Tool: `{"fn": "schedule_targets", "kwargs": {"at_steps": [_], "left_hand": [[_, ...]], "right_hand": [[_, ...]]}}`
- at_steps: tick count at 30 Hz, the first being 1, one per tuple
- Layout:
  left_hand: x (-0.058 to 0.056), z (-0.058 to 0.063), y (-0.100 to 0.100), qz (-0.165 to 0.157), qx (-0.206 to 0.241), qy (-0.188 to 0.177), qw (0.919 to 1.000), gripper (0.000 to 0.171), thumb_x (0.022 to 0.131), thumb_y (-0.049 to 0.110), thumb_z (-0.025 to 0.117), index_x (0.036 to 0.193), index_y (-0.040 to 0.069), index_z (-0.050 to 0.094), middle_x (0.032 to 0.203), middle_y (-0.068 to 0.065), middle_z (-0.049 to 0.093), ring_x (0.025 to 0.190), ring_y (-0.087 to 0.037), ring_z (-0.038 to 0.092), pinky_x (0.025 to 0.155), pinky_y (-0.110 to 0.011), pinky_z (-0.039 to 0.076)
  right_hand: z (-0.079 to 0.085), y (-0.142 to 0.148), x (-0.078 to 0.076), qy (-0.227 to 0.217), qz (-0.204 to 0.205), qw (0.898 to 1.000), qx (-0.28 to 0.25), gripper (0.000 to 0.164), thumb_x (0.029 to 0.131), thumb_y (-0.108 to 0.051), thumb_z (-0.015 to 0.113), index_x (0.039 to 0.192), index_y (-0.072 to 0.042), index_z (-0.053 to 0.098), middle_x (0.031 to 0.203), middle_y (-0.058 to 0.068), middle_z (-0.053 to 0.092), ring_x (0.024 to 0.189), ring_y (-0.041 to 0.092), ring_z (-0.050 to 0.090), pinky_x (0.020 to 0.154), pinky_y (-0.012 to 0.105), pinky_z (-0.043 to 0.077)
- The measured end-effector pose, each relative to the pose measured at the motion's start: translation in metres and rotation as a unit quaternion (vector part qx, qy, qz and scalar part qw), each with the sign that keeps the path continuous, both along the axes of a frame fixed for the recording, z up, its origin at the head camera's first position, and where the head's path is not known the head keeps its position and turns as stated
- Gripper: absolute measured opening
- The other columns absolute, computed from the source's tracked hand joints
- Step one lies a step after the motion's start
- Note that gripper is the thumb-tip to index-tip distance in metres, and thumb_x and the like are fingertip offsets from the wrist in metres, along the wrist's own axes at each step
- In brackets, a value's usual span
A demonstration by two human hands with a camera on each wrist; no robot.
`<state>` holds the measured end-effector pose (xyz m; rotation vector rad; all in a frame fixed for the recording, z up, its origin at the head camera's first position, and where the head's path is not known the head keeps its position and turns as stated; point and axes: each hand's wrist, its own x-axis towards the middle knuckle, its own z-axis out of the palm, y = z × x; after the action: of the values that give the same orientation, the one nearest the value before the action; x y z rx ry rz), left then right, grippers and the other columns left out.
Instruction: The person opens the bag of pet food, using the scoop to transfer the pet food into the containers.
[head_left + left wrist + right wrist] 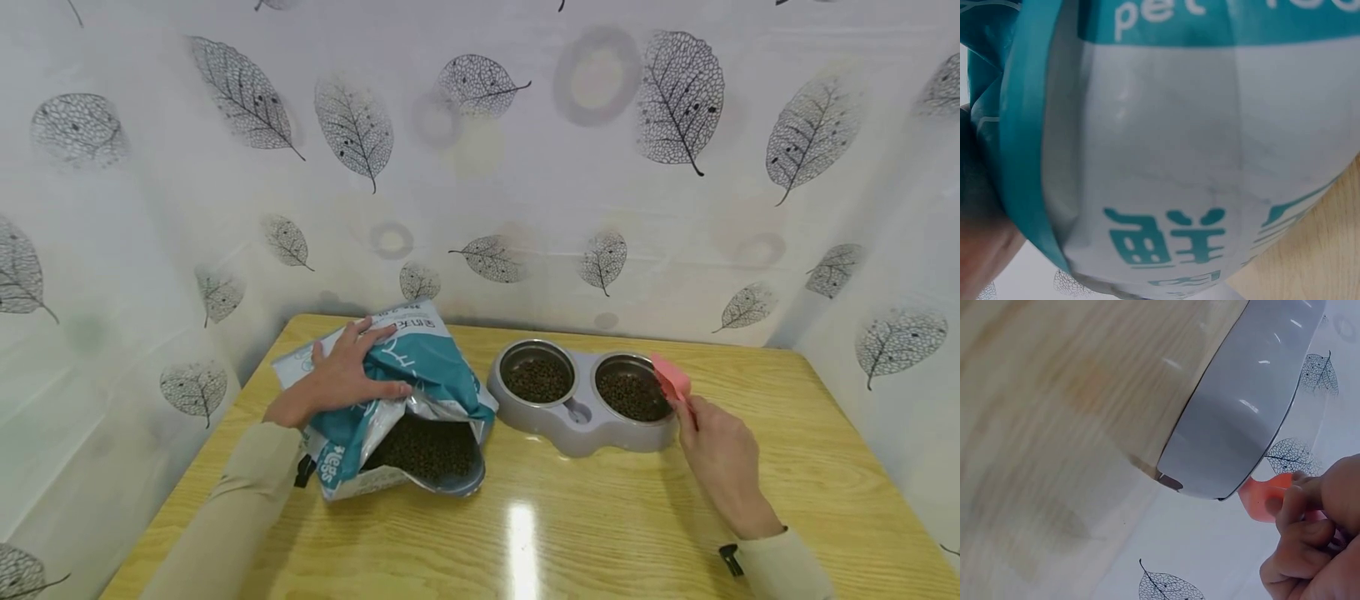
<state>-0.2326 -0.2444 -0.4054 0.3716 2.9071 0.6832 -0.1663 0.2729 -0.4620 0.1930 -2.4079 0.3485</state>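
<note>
My left hand [339, 375] rests on a teal and white pet food bag [427, 358], its fingers spread over the top. The bag lies on its side with its mouth facing me, and brown kibble [427, 450] shows inside. In the left wrist view the bag's printed side [1160, 137] fills most of the picture. My right hand [720, 454] grips a pink-red scoop [672, 379], tilted over the rim of the right bowl [630, 387]. Kibble lies in that bowl. In the right wrist view curled fingers [1300, 550] hold the scoop beside the feeder's wall.
A pale grey double feeder [585, 433] stands right of the bag. Its left bowl [536, 375] also contains kibble. The wood-patterned table [600, 525] ends against a leaf-print sheet [525, 183] at the back and sides.
</note>
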Motion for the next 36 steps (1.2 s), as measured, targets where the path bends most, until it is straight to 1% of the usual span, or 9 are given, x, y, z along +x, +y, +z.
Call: {"fn": "schedule_targets", "kwargs": {"at_steps": [7, 11, 14, 17, 21, 24, 31, 33, 36], "left_hand": [[0.001, 0.000, 0.000, 0.000, -0.001, 0.000, 1.0000, 0.105, 0.080, 0.072, 0.072, 0.164, 0.029, 0.025, 0.172, -0.019, 0.005, 0.155, -0.051, 0.012, 0.111, -0.084, -0.009], [0.002, -0.001, 0.000, -0.001, -0.004, 0.002, 1.0000, 0.105, 0.081, 0.072, 0.071, 0.164, 0.029, 0.025, 0.171, -0.020, 0.006, 0.155, -0.051, 0.012, 0.111, -0.085, -0.008], [0.002, -0.001, 0.000, -0.002, -0.004, 0.003, 1.0000, 0.105, 0.081, 0.072, 0.071, 0.164, 0.029, 0.025, 0.171, -0.020, 0.006, 0.155, -0.051, 0.012, 0.111, -0.085, -0.008], [0.001, -0.002, 0.000, -0.001, -0.004, 0.003, 1.0000, 0.105, 0.081, 0.072, 0.071, 0.164, 0.029, 0.025, 0.171, -0.019, 0.006, 0.156, -0.051, 0.012, 0.111, -0.085, -0.008], [0.000, -0.002, 0.000, -0.001, -0.003, 0.004, 1.0000, 0.105, 0.081, 0.072, 0.072, 0.164, 0.029, 0.025, 0.171, -0.019, 0.006, 0.156, -0.051, 0.012, 0.110, -0.085, -0.008], [0.000, -0.002, 0.000, -0.002, -0.005, 0.005, 1.0000, 0.105, 0.081, 0.072, 0.071, 0.164, 0.030, 0.025, 0.171, -0.020, 0.006, 0.156, -0.051, 0.012, 0.110, -0.086, -0.008], [-0.001, -0.002, 0.000, -0.001, -0.005, 0.004, 1.0000, 0.105, 0.080, 0.073, 0.071, 0.164, 0.030, 0.025, 0.171, -0.019, 0.006, 0.156, -0.051, 0.012, 0.110, -0.085, -0.008], [-0.001, -0.002, 0.000, 0.000, -0.004, 0.003, 1.0000, 0.105, 0.080, 0.072, 0.072, 0.164, 0.030, 0.025, 0.171, -0.019, 0.006, 0.156, -0.051, 0.012, 0.110, -0.085, -0.008], [-0.001, -0.002, 0.000, 0.000, -0.004, 0.003, 1.0000, 0.105, 0.080, 0.073, 0.071, 0.164, 0.030, 0.025, 0.171, -0.019, 0.006, 0.156, -0.051, 0.011, 0.110, -0.085, -0.008]], "right_hand": [[0.003, 0.000, 0.003, 0.010, -0.001, 1.000, 0.020, 0.033, 0.087, -0.005, 0.078, 0.069, -0.004, 0.051, 0.053, 0.004, 0.039, 0.045, 0.015, 0.029, 0.042, 0.028, 0.021], [0.006, -0.001, 0.006, -0.003, 0.018, 1.000, -0.006, 0.026, 0.087, -0.002, 0.076, 0.070, -0.003, 0.057, 0.052, -0.001, 0.038, 0.047, 0.008, 0.026, 0.044, 0.024, 0.020], [0.010, -0.002, 0.008, -0.041, 0.034, 0.997, -0.056, 0.014, 0.091, -0.005, 0.074, 0.080, 0.003, 0.069, 0.051, -0.002, 0.041, 0.046, 0.003, 0.025, 0.045, 0.021, 0.021], [0.016, -0.005, 0.010, -0.120, 0.030, 0.985, -0.121, 0.025, 0.099, -0.017, 0.069, 0.099, 0.008, 0.075, 0.055, 0.003, 0.056, 0.047, 0.000, 0.036, 0.045, 0.022, 0.028], [0.024, -0.011, 0.013, -0.240, 0.005, 0.950, -0.197, 0.046, 0.106, -0.039, 0.056, 0.111, 0.003, 0.074, 0.072, 0.010, 0.071, 0.055, 0.004, 0.053, 0.048, 0.026, 0.038], [0.028, -0.016, 0.014, -0.304, 0.017, 0.918, -0.252, 0.050, 0.106, -0.046, 0.053, 0.112, 0.000, 0.072, 0.072, 0.009, 0.068, 0.052, 0.007, 0.049, 0.046, 0.028, 0.037], [0.031, -0.030, 0.015, -0.395, 0.101, 0.824, -0.393, 0.045, 0.107, -0.037, 0.054, 0.115, 0.006, 0.067, 0.062, -0.005, 0.050, 0.045, 0.004, 0.030, 0.040, 0.023, 0.031], [0.031, -0.035, 0.016, -0.410, 0.119, 0.805, -0.411, 0.045, 0.108, -0.035, 0.054, 0.115, 0.008, 0.066, 0.062, -0.005, 0.049, 0.044, 0.005, 0.030, 0.041, 0.023, 0.031], [0.029, -0.042, 0.019, -0.427, 0.135, 0.789, -0.420, 0.043, 0.108, -0.032, 0.054, 0.115, 0.008, 0.065, 0.061, -0.004, 0.047, 0.045, 0.005, 0.030, 0.042, 0.020, 0.029]]}}
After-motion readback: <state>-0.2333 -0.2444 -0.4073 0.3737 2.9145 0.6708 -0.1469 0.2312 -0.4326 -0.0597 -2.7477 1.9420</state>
